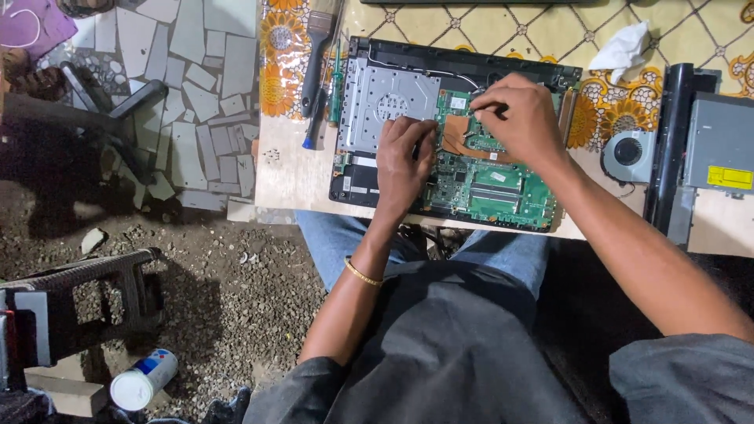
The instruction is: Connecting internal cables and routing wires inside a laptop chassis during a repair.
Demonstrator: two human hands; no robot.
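Note:
An opened laptop base [369,55] lies on the table's near edge, its green circuit board [491,192] and silver metal plate [389,102] exposed. My left hand [403,161] rests flat on the board beside a copper heat pipe [459,137], fingers pressing down. Over the board's upper part, my right hand [518,118] pinches something small and dark near the black cable along the top edge; what it grips is too small to tell. A gold bangle [361,273] circles my left wrist.
A paintbrush [318,47] and a green-handled screwdriver [336,86] lie left of the laptop. To the right sit a round cooling fan [628,153], a black strip [667,149], a grey drive [719,145] and a crumpled tissue [624,47]. A can [143,381] lies on the gravel.

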